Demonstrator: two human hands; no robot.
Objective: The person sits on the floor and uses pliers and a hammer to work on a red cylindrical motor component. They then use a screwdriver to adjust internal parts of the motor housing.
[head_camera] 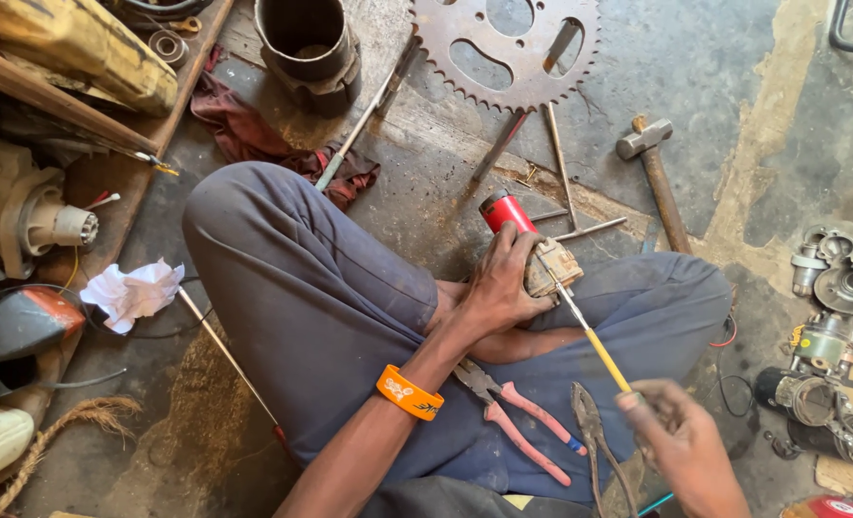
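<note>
Two hands busy mid-frame: left hand (499, 288) clamping small rigid part (551, 266), right hand (681, 436) gripping yellow-handled screwdriver (594, 341); probably light, best held by casing.

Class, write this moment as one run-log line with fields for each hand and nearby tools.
left hand: grips red-capped motor part | right hand: holds yellow-handled screwdriver, tip at part | lap: pink-handled pliers
</note>
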